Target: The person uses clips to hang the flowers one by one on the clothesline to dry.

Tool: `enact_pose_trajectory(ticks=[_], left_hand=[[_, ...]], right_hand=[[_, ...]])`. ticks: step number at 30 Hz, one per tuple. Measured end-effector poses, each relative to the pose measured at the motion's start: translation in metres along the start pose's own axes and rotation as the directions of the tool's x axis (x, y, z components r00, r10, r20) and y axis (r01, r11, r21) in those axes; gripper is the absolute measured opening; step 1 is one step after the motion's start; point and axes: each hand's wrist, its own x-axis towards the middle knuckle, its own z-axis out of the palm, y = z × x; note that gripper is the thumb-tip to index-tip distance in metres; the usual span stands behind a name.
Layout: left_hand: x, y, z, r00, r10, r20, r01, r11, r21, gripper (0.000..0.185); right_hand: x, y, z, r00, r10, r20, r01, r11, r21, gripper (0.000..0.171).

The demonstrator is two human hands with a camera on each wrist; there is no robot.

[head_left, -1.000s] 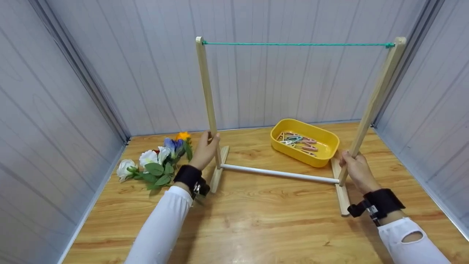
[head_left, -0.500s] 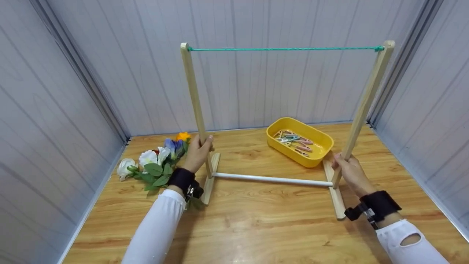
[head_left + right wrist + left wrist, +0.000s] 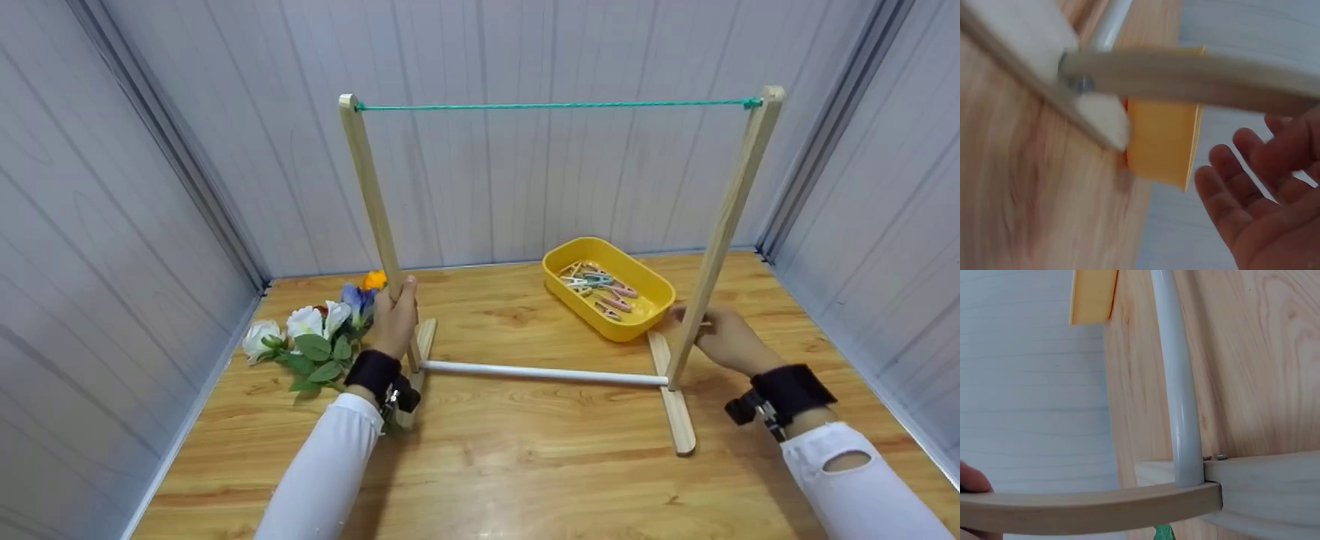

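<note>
A wooden rack stands on the table: a left post, a right post, a green string across the top and a white rod low down. My left hand grips the left post near its base; the left wrist view shows a fingertip on that post beside the rod. My right hand is beside the right post's lower part. In the right wrist view its fingers are spread and apart from the post.
A yellow tray holding several clothespins sits just behind the rack's right foot. A bunch of artificial flowers lies left of my left hand. Grey panel walls close the table on three sides.
The rack has slid to the left along the table with my left hand on its post. My right hand has let go of the right post and opened.
</note>
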Motion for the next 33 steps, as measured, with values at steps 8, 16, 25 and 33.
enact_pose_trajectory(ticks=[8,16,25,33], left_hand=[[-0.01,-0.001,-0.001,0.995,0.005,-0.101,-0.005,1.0,-0.002,0.05],[-0.016,0.001,-0.002,0.986,-0.016,-0.166,0.015,1.0,-0.004,0.051],[-0.02,0.001,-0.004,0.98,0.004,-0.197,0.007,0.999,0.054,0.05],[-0.021,-0.001,-0.002,0.977,0.019,-0.212,-0.005,0.998,0.066,0.048]], right_hand=[[0.03,0.008,0.007,0.983,-0.18,-0.037,0.168,0.962,-0.217,0.036],[0.044,0.012,0.025,0.973,-0.195,0.122,0.217,0.953,-0.211,0.038],[0.058,0.017,0.038,0.901,-0.304,0.31,0.395,0.87,-0.294,0.022],[0.055,0.018,0.039,0.896,-0.371,0.245,0.438,0.833,-0.338,0.008]])
